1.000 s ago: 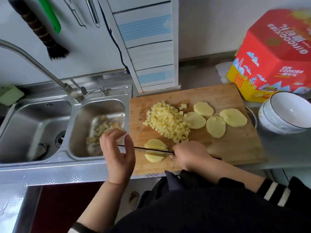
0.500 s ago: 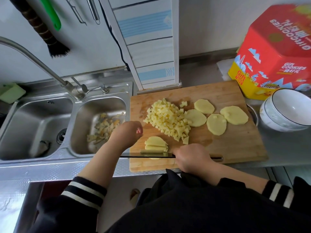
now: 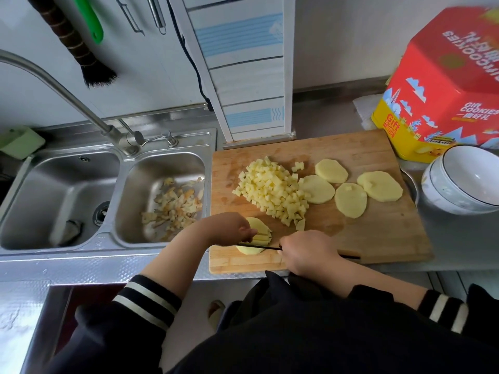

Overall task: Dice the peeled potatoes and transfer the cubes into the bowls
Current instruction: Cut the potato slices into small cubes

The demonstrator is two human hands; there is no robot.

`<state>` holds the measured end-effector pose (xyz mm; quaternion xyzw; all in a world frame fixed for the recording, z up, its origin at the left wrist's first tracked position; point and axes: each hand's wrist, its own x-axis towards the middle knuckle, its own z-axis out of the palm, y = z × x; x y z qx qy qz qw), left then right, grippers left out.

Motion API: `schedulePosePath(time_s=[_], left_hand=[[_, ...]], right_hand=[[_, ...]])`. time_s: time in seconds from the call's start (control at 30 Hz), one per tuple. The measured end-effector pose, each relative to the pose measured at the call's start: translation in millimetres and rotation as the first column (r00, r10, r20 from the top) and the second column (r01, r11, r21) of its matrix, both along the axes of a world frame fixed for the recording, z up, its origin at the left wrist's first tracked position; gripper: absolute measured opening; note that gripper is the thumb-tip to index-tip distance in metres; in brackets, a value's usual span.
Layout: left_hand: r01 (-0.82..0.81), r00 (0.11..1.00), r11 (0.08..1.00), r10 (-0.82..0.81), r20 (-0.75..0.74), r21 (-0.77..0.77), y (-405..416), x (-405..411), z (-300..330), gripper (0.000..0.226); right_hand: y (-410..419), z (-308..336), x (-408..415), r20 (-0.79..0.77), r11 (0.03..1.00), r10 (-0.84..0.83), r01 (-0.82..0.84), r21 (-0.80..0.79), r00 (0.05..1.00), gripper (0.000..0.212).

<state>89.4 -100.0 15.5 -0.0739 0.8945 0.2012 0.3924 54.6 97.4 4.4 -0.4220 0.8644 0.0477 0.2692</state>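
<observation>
Moved onto the potato slices (image 3: 258, 229) at the board's (image 3: 378, 238) six o'clock, left hand (image 3: 229, 229) held them; right hand's (image 3: 305, 252) grip clasped the knife (image 3: 259, 247).

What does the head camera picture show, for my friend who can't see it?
A person's right hand cuts a potato slice stack with a knife while the left hand holds it, on a wooden cutting board. Diced cubes, four whole slices and white bowls sit beyond.

Matt wooden cutting board (image 3: 364, 233) — brushed steel sink (image 3: 67, 190) — glossy white ceramic bowl (image 3: 459, 195).
</observation>
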Motion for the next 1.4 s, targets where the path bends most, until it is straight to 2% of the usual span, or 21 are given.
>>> schedulePosePath(time_s=[0.17, 0.67, 0.8, 0.9, 0.93, 0.97, 1.03, 1.07, 1.1, 1.13, 1.17, 1.2, 1.27, 1.33, 1.4], left_hand=[[0.015, 0.987, 1.000, -0.015, 0.157, 0.001, 9, -11, 3, 0.069], [0.109, 0.972, 0.994, -0.104, 0.209, -0.010, 10, -27, 1, 0.064], [0.027, 0.989, 0.999, -0.031, 0.142, 0.027, 2, -26, 8, 0.062], [-0.142, 0.984, 0.988, 0.148, -0.102, 0.069, -23, -21, 30, 0.046], [-0.229, 0.944, 0.970, 0.241, -0.224, 0.078, -35, -17, 38, 0.038], [-0.330, 0.866, 0.939, 0.342, -0.365, 0.095, -47, -10, 45, 0.030], [-0.538, 0.589, 0.825, 0.513, -0.625, 0.171, -70, 8, 53, 0.018], [-0.623, 0.439, 0.750, 0.569, -0.696, 0.220, -78, 19, 53, 0.015], [-0.691, 0.330, 0.680, 0.597, -0.731, 0.243, -83, 28, 49, 0.015], [-0.746, 0.287, 0.627, 0.606, -0.742, 0.224, -84, 37, 40, 0.017], [-0.777, 0.305, 0.604, 0.609, -0.732, 0.178, -80, 44, 30, 0.019], [-0.777, 0.372, 0.617, 0.608, -0.701, 0.123, -71, 49, 18, 0.020], [-0.686, 0.557, 0.724, 0.584, -0.591, 0.070, -47, 59, -8, 0.018], [-0.543, 0.716, 0.837, 0.507, -0.480, 0.073, -24, 64, -30, 0.028], [-0.437, 0.805, 0.899, 0.409, -0.429, 0.036, -12, 65, -46, 0.038]], right_hand=[[-3, 2, 0, -0.002, 1.000, 0.005, -0.005, -0.019, 1.000, 0.023], [2, 13, 0, -0.010, 0.999, 0.036, -0.036, -0.039, 0.999, 0.020], [12, 12, -2, -0.011, 0.998, 0.008, -0.009, -0.058, 1.000, 0.017], [21, 13, -4, -0.035, 0.996, -0.023, 0.020, -0.086, 0.999, 0.020], [25, 14, -5, -0.043, 0.995, -0.038, 0.033, -0.098, 0.998, 0.021], [28, 15, -7, -0.043, 0.993, -0.055, 0.050, -0.110, 0.998, 0.023], [32, 17, -9, -0.037, 0.987, -0.098, 0.092, -0.132, 0.994, 0.028], [33, 18, -10, -0.037, 0.981, -0.129, 0.122, -0.149, 0.991, 0.031], [33, 17, -11, -0.037, 0.973, -0.168, 0.159, -0.167, 0.985, 0.033], [33, 17, -12, -0.037, 0.962, -0.210, 0.200, -0.187, 0.977, 0.034], [33, 15, -12, -0.033, 0.948, -0.256, 0.245, -0.204, 0.966, 0.035], [32, 15, -13, -0.024, 0.933, -0.298, 0.286, -0.219, 0.954, 0.035], [32, 15, -13, 0.002, 0.903, -0.362, 0.351, -0.247, 0.932, 0.036], [32, 16, -14, 0.035, 0.870, -0.412, 0.405, -0.280, 0.910, 0.036], [32, 19, -15, 0.064, 0.834, -0.458, 0.454, -0.312, 0.886, 0.035]])
